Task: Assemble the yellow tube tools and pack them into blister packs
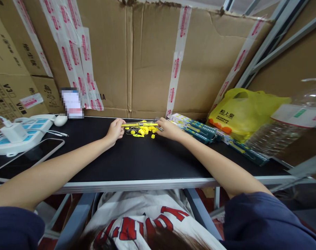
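My left hand [115,131] and my right hand [169,128] both reach to the far edge of the black table [137,163]. Between them they hold a thin yellow tool [140,124], one hand at each end, level just above the tabletop. My left fingers are curled round its left end; my right fingers pinch its right end, where a metal tip shows. Under the tool lies a heap of small yellow plastic parts [144,131] with some thin metal rings beside it.
Packaged green-and-yellow tools [199,130] lie right of my right hand, with a yellow plastic bag [241,111] and a clear plastic bottle [285,128] behind them. A white power strip [22,135] with a charger and a phone [35,154] sit at left. Taped cardboard boxes [152,59] wall the back.
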The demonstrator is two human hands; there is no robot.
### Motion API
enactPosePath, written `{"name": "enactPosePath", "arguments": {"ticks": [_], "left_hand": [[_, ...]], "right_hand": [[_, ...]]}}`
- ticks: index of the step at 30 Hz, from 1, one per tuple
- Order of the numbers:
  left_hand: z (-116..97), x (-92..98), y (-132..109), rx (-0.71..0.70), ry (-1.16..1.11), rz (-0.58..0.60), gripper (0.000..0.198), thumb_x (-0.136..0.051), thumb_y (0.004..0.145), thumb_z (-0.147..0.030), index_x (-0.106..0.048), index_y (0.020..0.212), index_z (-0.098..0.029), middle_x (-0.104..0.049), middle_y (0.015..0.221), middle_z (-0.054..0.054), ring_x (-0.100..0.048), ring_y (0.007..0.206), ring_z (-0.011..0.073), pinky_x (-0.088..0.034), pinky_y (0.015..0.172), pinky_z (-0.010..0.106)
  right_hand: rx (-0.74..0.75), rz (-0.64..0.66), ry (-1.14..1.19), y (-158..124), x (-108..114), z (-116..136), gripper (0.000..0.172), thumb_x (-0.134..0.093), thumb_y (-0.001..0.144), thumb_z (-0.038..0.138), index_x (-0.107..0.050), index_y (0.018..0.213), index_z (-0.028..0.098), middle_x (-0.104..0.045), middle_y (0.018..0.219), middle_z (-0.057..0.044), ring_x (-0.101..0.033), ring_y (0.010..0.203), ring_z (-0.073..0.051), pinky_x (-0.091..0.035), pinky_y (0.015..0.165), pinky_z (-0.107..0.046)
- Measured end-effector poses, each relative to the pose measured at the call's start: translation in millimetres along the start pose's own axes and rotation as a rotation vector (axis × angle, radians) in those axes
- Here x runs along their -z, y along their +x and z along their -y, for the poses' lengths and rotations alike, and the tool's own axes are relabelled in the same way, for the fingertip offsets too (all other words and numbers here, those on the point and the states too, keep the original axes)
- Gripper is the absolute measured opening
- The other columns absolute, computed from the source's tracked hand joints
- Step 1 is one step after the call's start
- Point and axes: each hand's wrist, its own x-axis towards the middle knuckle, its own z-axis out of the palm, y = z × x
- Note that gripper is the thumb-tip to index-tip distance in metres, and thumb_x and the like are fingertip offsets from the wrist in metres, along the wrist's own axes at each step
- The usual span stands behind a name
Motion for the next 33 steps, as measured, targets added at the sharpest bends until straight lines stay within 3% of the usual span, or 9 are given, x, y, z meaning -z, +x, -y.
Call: {"name": "enactPosePath", "arguments": {"ticks": [8, 14, 17, 22, 26, 33], "left_hand": [[3, 0.4, 1, -0.002, 0.009, -0.009, 0.012, -0.039, 0.087, -0.02, -0.043, 0.076, -0.021, -0.025, 0.046, -0.013, -0.023, 0.029, 0.0026, -0.015, 0.032, 0.012], [2, 1.1, 3, -0.004, 0.002, -0.068, 0.01, -0.039, 0.086, -0.02, -0.043, 0.076, -0.021, -0.025, 0.046, -0.013, -0.023, 0.029, 0.0027, -0.015, 0.033, 0.013], [3, 1.5, 3, -0.007, 0.002, -0.066, 0.011, -0.039, 0.086, -0.02, -0.043, 0.076, -0.021, -0.025, 0.046, -0.013, -0.023, 0.029, 0.0028, -0.015, 0.032, 0.013], [4, 1.4, 3, 0.0, -0.018, -0.085, 0.01, -0.039, 0.085, -0.02, -0.043, 0.076, -0.021, -0.023, 0.046, -0.013, -0.022, 0.029, 0.0027, -0.014, 0.033, 0.013], [3, 0.5, 3, 0.007, -0.035, -0.099, 0.006, -0.04, 0.082, -0.022, -0.042, 0.077, -0.021, -0.023, 0.047, -0.013, -0.022, 0.03, 0.0025, -0.013, 0.034, 0.013], [5, -0.2, 3, 0.012, -0.04, -0.071, 0.004, -0.042, 0.081, -0.023, -0.042, 0.077, -0.021, -0.024, 0.048, -0.013, -0.022, 0.03, 0.002, -0.013, 0.035, 0.013]], "right_hand": [[-0.001, 0.022, -0.01, 0, -4, 2, 0.028, -0.062, 0.088, 0.029, -0.064, 0.112, 0.014, -0.059, 0.114, -0.013, -0.062, 0.099, -0.025, -0.048, 0.082, -0.034], [0.113, 0.002, 0.07, -1, 2, -2, 0.019, -0.059, 0.085, 0.012, -0.068, 0.101, 0.016, -0.059, 0.108, -0.01, -0.062, 0.097, -0.022, -0.047, 0.083, -0.031], [0.156, 0.014, 0.072, -2, 5, -1, 0.015, -0.062, 0.083, 0.012, -0.069, 0.096, 0.016, -0.059, 0.104, -0.009, -0.061, 0.098, -0.022, -0.046, 0.083, -0.03], [0.174, 0.013, 0.148, -1, -4, 16, 0.024, -0.059, 0.093, 0.03, -0.07, 0.109, 0.016, -0.063, 0.103, -0.012, -0.061, 0.1, -0.024, -0.046, 0.089, -0.034], [0.23, -0.062, 0.117, 4, -17, 29, 0.028, -0.059, 0.093, 0.026, -0.067, 0.118, 0.015, -0.065, 0.11, -0.013, -0.058, 0.108, -0.027, -0.044, 0.095, -0.037], [0.183, -0.076, 0.202, 11, -27, 33, 0.012, -0.061, 0.088, 0.015, -0.069, 0.097, 0.015, -0.068, 0.094, -0.009, -0.059, 0.093, -0.021, -0.043, 0.088, -0.032]]}}
